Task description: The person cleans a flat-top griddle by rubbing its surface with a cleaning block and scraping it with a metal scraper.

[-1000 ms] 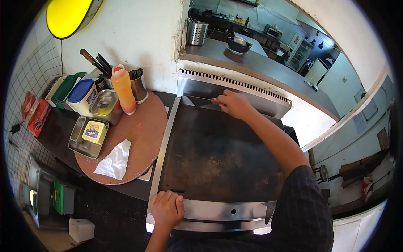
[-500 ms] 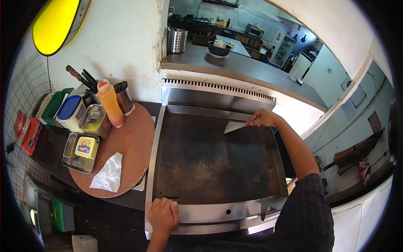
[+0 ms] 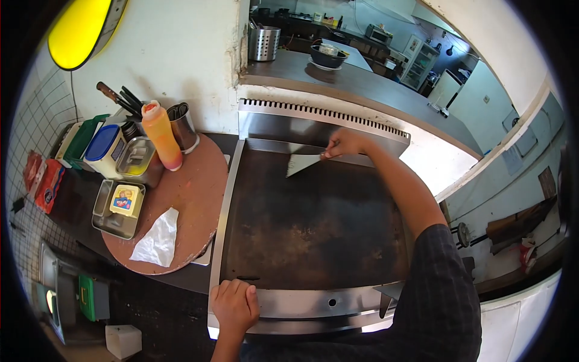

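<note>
A flat griddle (image 3: 313,223) with a dark, brown-stained surface fills the middle. Over its back part, my right hand (image 3: 347,145) is closed on the handle of a triangular metal scraper (image 3: 303,163), whose blade points left, at or just above the surface. My left hand (image 3: 235,306) rests on the griddle's steel front edge at the left corner, fingers curled together; whether anything is under them is hidden. A small dark strip (image 3: 248,278) lies on the griddle just behind that hand.
Left of the griddle, a round brown board (image 3: 199,205) holds a sauce bottle (image 3: 161,136), a white paper (image 3: 158,238) and a metal tray with a yellow block (image 3: 126,200). A slotted steel backsplash (image 3: 325,120) rises behind. Another metal blade (image 3: 386,295) juts out at the front right.
My right hand has swept the scraper from the back right toward the back left since half a second ago. My left hand stays at the front corner. The camera view has shifted slightly.
</note>
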Action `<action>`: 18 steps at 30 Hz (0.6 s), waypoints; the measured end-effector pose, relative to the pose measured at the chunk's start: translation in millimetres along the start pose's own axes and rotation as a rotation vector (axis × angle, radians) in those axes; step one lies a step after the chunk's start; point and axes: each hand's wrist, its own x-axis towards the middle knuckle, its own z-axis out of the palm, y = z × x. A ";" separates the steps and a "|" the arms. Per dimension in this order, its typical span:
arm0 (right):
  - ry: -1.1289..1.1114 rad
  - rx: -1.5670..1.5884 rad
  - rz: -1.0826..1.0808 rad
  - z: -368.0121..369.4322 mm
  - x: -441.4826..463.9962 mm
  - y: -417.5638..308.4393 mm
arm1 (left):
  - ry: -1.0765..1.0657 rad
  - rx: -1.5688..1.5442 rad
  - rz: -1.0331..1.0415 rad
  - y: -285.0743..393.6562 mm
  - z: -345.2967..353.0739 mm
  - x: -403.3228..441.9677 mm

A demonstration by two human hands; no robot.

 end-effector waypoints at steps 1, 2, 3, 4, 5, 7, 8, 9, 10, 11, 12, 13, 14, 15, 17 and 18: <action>-0.015 0.002 0.003 5.2 13.5 -9.6 | 0.002 0.006 -0.009 0.0 -0.4 -0.2; -0.029 0.005 0.006 11.2 27.3 -19.8 | 0.004 0.003 -0.008 -0.1 -0.3 0.2; -0.034 0.006 0.000 15.7 37.7 -35.6 | 0.006 0.000 -0.006 0.0 0.0 0.7; -0.026 -0.052 -0.003 18.9 44.5 -55.2 | 0.006 -0.003 -0.002 -0.3 0.2 0.7; -0.015 -0.111 -0.005 21.3 49.7 -71.0 | 0.006 -0.007 0.005 -0.8 0.6 0.3; -0.022 -0.112 -0.027 24.4 64.1 -83.5 | 0.008 -0.002 0.007 -2.6 3.0 -1.3; -0.029 -0.115 -0.046 24.0 70.4 -88.6 | 0.010 -0.001 0.009 -3.3 4.6 -2.2; -0.036 -0.120 -0.066 22.9 75.5 -93.8 | 0.014 0.001 0.011 -4.1 5.5 -2.7; -0.044 -0.125 -0.089 21.5 78.8 -98.5 | 0.020 0.004 0.012 -4.8 5.2 -2.7; -0.069 -0.154 -0.089 17.8 76.6 -100.5 | 0.026 0.008 0.012 -5.6 4.0 -2.1; -0.094 -0.184 -0.086 11.6 70.1 -99.5 | 0.029 0.006 0.014 -5.7 3.3 -1.2; -0.092 -0.188 -0.086 5.5 61.1 -95.4 | 0.030 0.000 0.016 -4.5 3.1 -0.8; -0.107 -0.220 -0.061 -0.8 49.8 -89.0 | 0.030 -0.006 0.019 -3.3 2.7 -0.4; -0.122 -0.251 -0.035 -7.0 37.4 -82.3 | 0.030 -0.012 0.023 -2.5 2.3 0.1; -0.114 -0.224 0.031 -19.0 7.1 -69.8 | 0.036 -0.014 0.028 -0.6 3.0 0.3; -0.108 -0.225 0.032 -23.2 -6.1 -57.0 | 0.038 -0.010 0.030 -0.5 3.1 -0.1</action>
